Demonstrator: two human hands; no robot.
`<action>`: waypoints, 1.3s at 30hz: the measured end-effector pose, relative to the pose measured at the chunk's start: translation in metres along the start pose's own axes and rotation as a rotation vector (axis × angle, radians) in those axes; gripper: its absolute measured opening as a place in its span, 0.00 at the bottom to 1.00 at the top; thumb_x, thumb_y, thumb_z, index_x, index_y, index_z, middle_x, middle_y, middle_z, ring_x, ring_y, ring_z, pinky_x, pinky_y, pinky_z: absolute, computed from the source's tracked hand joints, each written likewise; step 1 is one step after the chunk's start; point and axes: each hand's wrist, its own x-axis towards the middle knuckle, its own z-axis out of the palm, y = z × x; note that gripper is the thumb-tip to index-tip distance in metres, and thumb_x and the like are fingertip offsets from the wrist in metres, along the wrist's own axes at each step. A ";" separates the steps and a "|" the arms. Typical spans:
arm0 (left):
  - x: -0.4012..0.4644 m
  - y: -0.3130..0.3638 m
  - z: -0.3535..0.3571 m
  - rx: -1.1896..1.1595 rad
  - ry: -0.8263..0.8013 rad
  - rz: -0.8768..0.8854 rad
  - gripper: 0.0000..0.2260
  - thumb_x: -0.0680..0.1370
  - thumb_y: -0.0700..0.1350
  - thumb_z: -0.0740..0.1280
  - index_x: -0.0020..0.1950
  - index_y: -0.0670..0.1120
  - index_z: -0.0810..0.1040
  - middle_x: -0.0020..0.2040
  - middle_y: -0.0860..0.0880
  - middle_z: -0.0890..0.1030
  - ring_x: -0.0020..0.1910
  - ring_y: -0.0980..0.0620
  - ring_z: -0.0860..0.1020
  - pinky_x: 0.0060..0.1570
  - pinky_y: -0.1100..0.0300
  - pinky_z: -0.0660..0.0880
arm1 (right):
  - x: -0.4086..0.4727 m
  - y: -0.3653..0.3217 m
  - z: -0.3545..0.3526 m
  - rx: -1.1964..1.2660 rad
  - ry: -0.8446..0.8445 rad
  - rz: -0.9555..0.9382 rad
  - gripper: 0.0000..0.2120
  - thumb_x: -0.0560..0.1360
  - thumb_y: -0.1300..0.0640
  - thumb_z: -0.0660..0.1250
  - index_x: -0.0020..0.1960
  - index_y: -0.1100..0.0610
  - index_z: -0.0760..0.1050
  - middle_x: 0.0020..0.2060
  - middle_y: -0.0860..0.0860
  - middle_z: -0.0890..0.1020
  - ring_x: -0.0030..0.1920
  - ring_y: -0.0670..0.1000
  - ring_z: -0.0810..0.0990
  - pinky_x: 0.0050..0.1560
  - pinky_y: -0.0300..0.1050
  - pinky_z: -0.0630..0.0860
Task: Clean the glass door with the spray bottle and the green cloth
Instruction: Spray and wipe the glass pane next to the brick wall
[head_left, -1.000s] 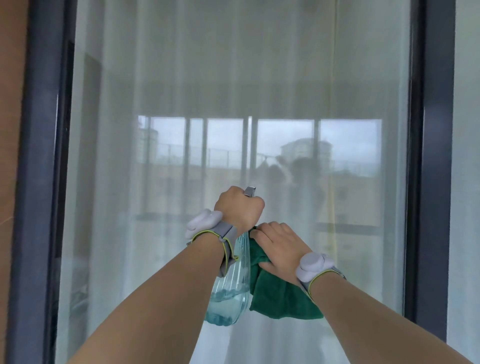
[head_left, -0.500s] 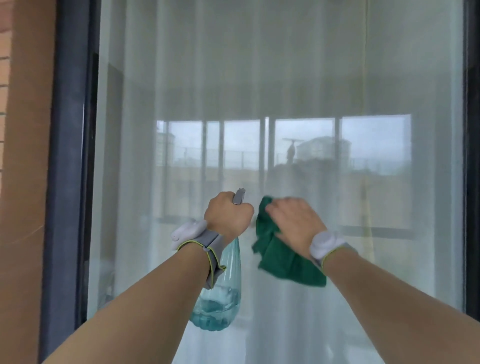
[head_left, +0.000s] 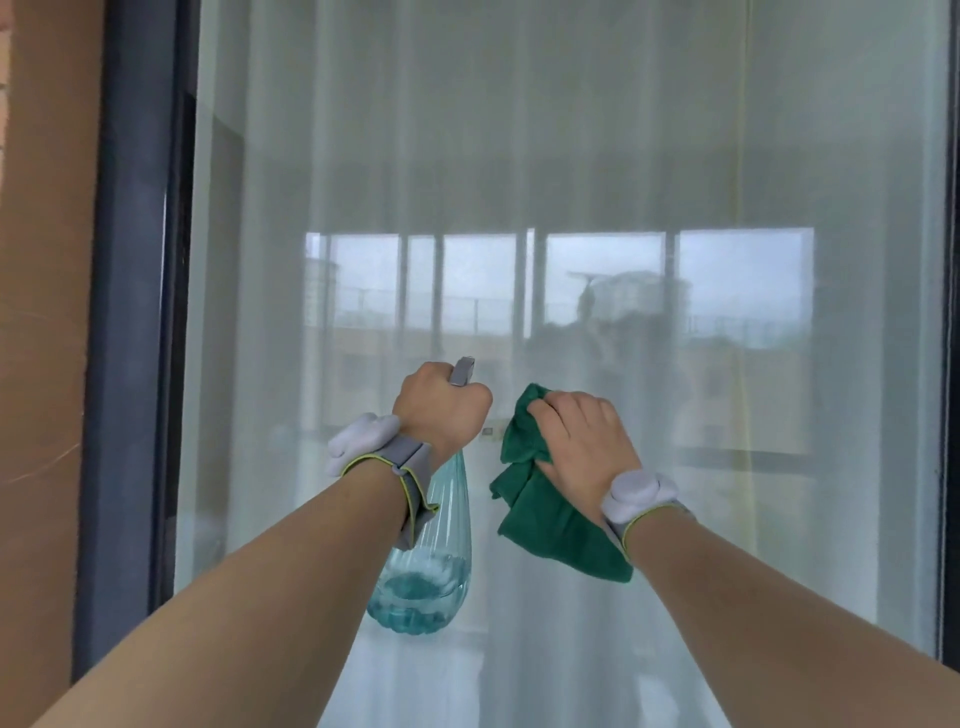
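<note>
A first-person view, looking at a tall glass door (head_left: 571, 182) with both bare arms raised toward it. At nine o'clock runs a strip of brown wall (head_left: 47, 364), then the door's dark frame (head_left: 135, 338). Just left of centre, at about seven o'clock, the left hand (head_left: 441, 410) is curled in a fist around the neck of a spray bottle (head_left: 423, 582); its grey nozzle pokes up above the knuckles toward the pane, and the clear ribbed body hangs below the wrist with a little blue-green liquid pooled at the bottom. A grey wristband (head_left: 384, 467) wraps that wrist. Just right of centre, at about five o'clock, the right hand (head_left: 584, 447) lies over a green cloth (head_left: 545, 514) — fingers bent, bunching its top edge, the rest drooping below the palm — and whether the cloth touches the glass cannot be told. A matching band sits on this wrist. Behind the pane hangs a sheer white curtain (head_left: 779, 156), with buildings and railings reflected across the middle. No droplets, streaks or wiped patches are visible, so the cleaning looks barely begun — most spraying and wiping probably remain.
</note>
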 end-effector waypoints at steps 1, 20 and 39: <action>0.001 0.003 0.001 -0.008 -0.003 0.015 0.12 0.73 0.38 0.62 0.34 0.46 0.60 0.33 0.50 0.65 0.33 0.47 0.60 0.36 0.58 0.59 | 0.008 0.005 -0.004 -0.006 0.004 -0.002 0.31 0.65 0.53 0.74 0.64 0.59 0.68 0.54 0.56 0.76 0.50 0.59 0.74 0.51 0.51 0.66; -0.018 0.044 0.053 -0.013 0.042 0.044 0.13 0.73 0.38 0.62 0.35 0.46 0.58 0.34 0.48 0.64 0.33 0.46 0.60 0.34 0.58 0.58 | -0.002 0.078 -0.043 -0.072 0.033 0.246 0.27 0.68 0.55 0.73 0.63 0.60 0.70 0.52 0.57 0.76 0.48 0.59 0.73 0.48 0.52 0.70; -0.096 0.109 0.186 -0.080 -0.103 -0.036 0.13 0.73 0.38 0.61 0.33 0.46 0.59 0.33 0.49 0.65 0.32 0.47 0.60 0.33 0.59 0.58 | -0.185 0.130 -0.082 0.152 -0.139 -0.052 0.29 0.64 0.51 0.74 0.61 0.55 0.69 0.52 0.51 0.75 0.49 0.54 0.74 0.50 0.46 0.64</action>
